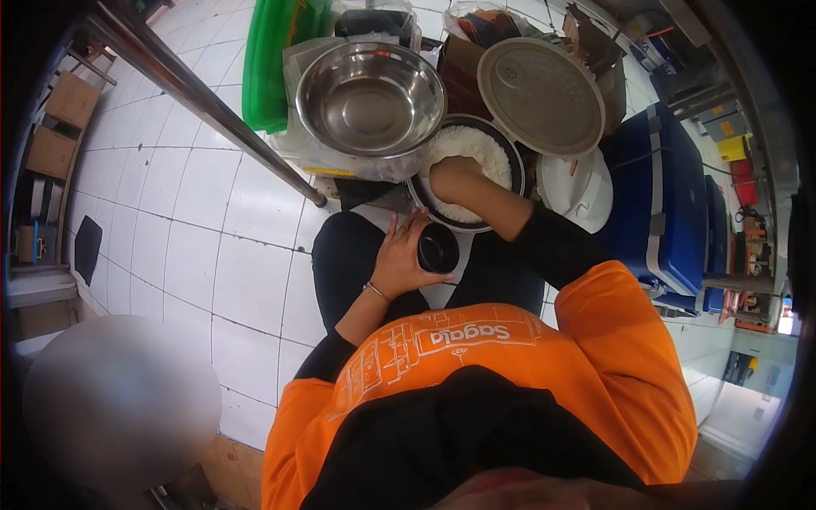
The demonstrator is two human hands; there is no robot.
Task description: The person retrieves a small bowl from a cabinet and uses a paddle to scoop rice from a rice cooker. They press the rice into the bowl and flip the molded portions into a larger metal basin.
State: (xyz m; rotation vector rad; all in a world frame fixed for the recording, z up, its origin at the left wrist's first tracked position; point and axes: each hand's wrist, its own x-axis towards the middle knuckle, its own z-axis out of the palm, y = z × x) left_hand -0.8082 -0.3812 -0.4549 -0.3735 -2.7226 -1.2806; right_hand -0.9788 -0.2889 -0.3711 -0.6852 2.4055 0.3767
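My left hand [401,259], with a thin bracelet at the wrist, is wrapped round a small black cup [439,248] whose mouth faces up towards me. Just beyond it stands a round pot [515,170] with a dark inside, holding white rice [484,146]. My right hand [453,179] reaches down into the pot at the rice, its back towards me and its fingers hidden beneath it. A large steel bowl [371,100] stands to the left of the pot, its rim close to the pot's edge.
A beige round lid [541,98] leans behind the pot. To its right are a white lid-like object [575,189] and a blue cooler box [659,200]. A green crate [270,64] stands back left. A metal pole [225,119] slants across the white tiled floor [183,246].
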